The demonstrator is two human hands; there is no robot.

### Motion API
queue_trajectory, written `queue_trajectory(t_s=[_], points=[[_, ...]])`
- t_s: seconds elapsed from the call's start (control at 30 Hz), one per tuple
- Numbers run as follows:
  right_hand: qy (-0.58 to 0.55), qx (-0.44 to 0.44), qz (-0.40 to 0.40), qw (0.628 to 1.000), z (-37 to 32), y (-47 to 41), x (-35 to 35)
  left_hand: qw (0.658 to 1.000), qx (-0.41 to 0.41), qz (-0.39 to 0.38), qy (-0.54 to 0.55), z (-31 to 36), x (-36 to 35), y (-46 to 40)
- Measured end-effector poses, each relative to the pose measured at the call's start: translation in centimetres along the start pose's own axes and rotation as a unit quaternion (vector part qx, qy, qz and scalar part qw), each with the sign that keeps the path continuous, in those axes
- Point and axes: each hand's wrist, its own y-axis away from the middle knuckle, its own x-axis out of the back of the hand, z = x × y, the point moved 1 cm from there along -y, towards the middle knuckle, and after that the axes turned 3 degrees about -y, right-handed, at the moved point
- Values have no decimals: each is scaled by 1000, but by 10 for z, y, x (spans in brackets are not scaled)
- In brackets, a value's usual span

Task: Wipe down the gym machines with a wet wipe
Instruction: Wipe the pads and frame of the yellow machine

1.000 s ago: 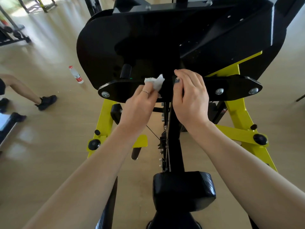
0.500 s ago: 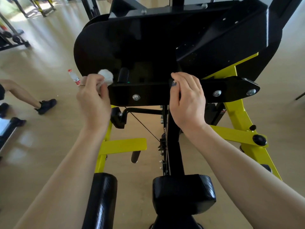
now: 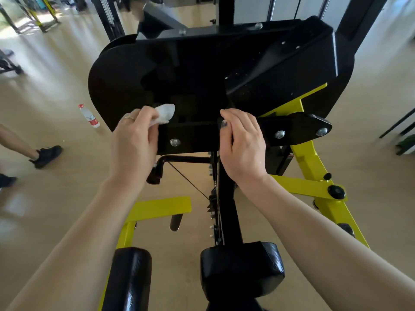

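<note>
Two hands work at the black crossbar (image 3: pixel 197 136) of the gym machine (image 3: pixel 224 70). The left hand (image 3: pixel 134 140) pinches a crumpled white wet wipe (image 3: pixel 165 113) against the crossbar's top left end. The right hand (image 3: pixel 243 142) grips the crossbar at centre, fingers curled over its top edge. A water bottle (image 3: pixel 88 115) lies on the floor (image 3: pixel 56 86) to the left
</note>
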Motion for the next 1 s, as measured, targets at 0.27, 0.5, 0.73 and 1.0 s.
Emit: queue_trajectory(t_s=[0.27, 0.5, 0.73, 1.0], points=[[-112, -103, -87, 985, -7, -6, 31, 984, 43, -51, 165, 97, -28, -24], [-188, -100, -77, 974, -22, -40, 87, 932, 72, -41, 353, 128, -9, -47], [-305, -193, -79, 929, 4, -82, 119, 928, 23, -26, 371, 174, -7, -69], [-110, -1, 0, 994, 35, -156, 148, 970, 67, -16, 234, 191, -31, -85]])
